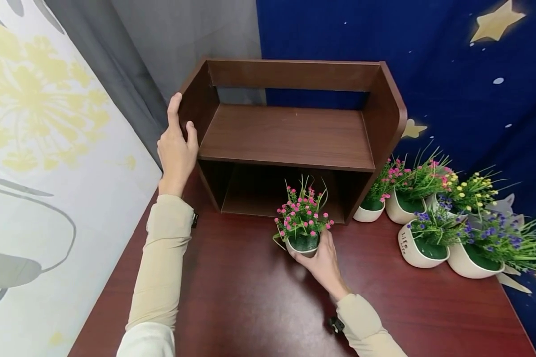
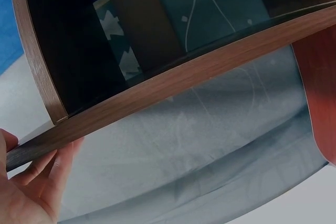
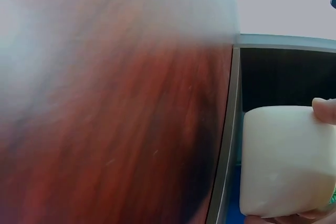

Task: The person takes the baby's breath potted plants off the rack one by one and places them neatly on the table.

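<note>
A small potted plant with pink flowers stands out in front of a dark brown two-tier wooden shelf. My right hand grips its white pot, thumb and fingers on opposite sides. From the right wrist, the smooth pot shows up close, with the fingers partly cut off by the frame. My left hand holds the shelf's left side panel. In the left wrist view the panel's edge runs between the thumb and fingers of the left hand.
Several potted plants stand to the shelf's right, among them a yellow-flowered one and a purple-flowered one in a "Life" pot. The shelf rests on a reddish-brown table. Blue star-patterned cloth hangs behind, and a white patterned surface is on the left.
</note>
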Tool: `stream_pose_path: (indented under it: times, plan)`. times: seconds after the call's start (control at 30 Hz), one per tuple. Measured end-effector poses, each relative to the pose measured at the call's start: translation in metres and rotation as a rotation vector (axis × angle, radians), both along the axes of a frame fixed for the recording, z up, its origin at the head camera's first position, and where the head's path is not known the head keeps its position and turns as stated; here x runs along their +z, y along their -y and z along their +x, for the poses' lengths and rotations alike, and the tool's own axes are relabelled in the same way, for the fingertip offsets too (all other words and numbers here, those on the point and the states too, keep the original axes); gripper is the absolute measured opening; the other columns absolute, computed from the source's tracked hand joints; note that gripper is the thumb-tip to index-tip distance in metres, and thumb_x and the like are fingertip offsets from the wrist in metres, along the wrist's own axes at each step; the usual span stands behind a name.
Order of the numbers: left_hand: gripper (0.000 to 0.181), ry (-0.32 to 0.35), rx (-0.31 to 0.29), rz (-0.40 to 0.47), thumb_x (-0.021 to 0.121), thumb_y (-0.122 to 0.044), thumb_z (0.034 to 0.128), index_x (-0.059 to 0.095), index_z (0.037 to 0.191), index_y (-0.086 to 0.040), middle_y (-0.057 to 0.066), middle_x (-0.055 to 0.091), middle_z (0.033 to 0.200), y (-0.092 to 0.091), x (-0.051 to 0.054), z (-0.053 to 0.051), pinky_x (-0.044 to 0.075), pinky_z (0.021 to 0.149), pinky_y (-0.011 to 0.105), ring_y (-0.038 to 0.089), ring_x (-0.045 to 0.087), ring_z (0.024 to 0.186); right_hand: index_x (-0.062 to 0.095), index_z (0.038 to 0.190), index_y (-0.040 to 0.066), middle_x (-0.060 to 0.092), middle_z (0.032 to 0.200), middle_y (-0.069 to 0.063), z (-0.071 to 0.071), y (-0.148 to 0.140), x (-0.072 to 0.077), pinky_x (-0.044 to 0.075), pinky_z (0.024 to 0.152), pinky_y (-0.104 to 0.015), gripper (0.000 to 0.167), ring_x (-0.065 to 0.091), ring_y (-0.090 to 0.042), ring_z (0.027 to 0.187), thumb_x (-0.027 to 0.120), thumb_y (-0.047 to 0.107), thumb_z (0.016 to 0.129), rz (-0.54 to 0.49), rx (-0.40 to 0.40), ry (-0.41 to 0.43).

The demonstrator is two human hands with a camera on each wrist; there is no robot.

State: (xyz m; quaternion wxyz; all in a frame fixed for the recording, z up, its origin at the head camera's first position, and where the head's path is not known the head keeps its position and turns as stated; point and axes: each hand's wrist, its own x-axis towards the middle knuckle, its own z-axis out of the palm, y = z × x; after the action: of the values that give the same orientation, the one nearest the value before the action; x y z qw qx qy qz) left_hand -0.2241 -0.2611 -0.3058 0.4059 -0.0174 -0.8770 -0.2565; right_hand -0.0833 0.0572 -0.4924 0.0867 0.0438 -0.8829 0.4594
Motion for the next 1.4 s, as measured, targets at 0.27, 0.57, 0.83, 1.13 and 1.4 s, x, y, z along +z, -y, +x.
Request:
stream_pose_path:
  times: [0.27,0.57,0.83,1.13,1.4]
  plan:
    - [0.049,0.000,-0.004,0.007,0.039,-0.021,0.0974,0.028,0.144,-0.031,0.012,0.037,0.053,-0.002,-0.004,0.000,0.024,0.045,0.038,0.026,0.029,0.045,0.031,0.137,-0.005,0.044,0.126,-0.021,0.022,-0.027,-0.008,0.035,0.094,-0.051,0.099,0.045,-0.037,0.114,0.084,0.031,0.062,0.040,-0.011,-0.007]
    - [0.049,-0.002,-0.003,0.002,0.039,-0.021,0.0973,0.028,0.144,-0.032,0.012,0.038,0.054,-0.002,-0.003,-0.002,0.023,0.045,0.037,0.025,0.028,0.045,0.034,0.135,-0.004,0.044,0.126,-0.021,0.033,-0.067,-0.009,0.034,0.093,-0.049,0.096,0.043,-0.036,0.116,0.085,0.029,0.061,0.069,-0.083,-0.035]
    - [0.048,-0.009,-0.003,-0.004,0.039,-0.021,0.0972,0.028,0.143,-0.031,0.011,0.036,0.053,-0.001,-0.004,-0.002,0.023,0.045,0.037,0.025,0.028,0.045,0.034,0.135,-0.004,0.042,0.127,-0.023,0.044,-0.095,-0.010,0.032,0.092,-0.051,0.094,0.040,-0.038,0.119,0.085,0.029,0.063,0.083,-0.139,-0.002]
    - [0.048,-0.037,-0.016,-0.021,0.042,-0.021,0.0968,0.030,0.143,-0.029,0.008,0.036,0.051,0.003,-0.002,-0.004,0.022,0.045,0.036,0.010,0.020,0.041,0.036,0.133,-0.003,0.044,0.120,-0.023,0.052,-0.118,-0.014,0.033,0.091,-0.050,0.092,0.042,-0.039,0.116,0.086,0.026,0.061,0.095,-0.232,0.007]
    - [0.048,-0.049,-0.018,-0.017,0.043,-0.020,0.0967,0.031,0.143,-0.025,0.009,0.035,0.051,0.004,-0.001,-0.006,0.022,0.045,0.036,-0.004,0.010,0.043,0.037,0.127,-0.008,0.042,0.114,-0.024,0.050,-0.142,-0.011,0.033,0.088,-0.051,0.082,0.043,-0.041,0.109,0.082,0.022,0.066,0.101,-0.303,0.031]
